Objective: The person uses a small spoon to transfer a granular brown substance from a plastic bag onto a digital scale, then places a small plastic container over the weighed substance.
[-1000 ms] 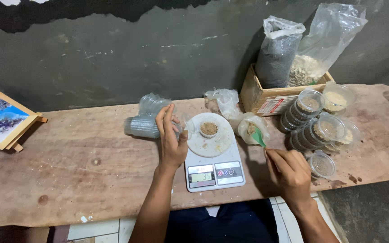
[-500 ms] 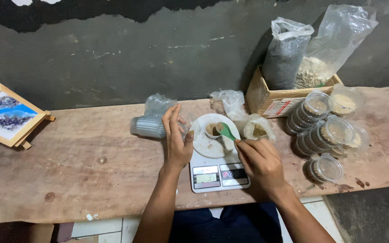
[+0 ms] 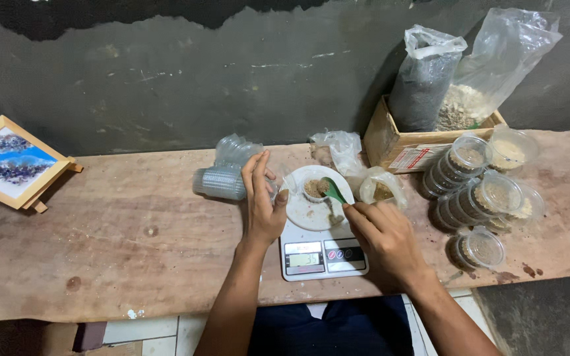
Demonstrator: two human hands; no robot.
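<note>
Over round white scale [image 3: 324, 254] | right hand [image 3: 384, 240] grip grasping green spoon [image 3: 333, 190] | left hand [image 3: 263, 201] released

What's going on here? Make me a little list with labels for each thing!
Left hand: open, upright beside the scale's white plate
Right hand: holds a green spoon over a small cup of brown powder
Scale: white, display lit, on the wooden bench
Right side: stacked lidded tubs of powder
Back: wooden box holding two plastic bags
Left side: framed picture, stack of clear empty cups
</note>
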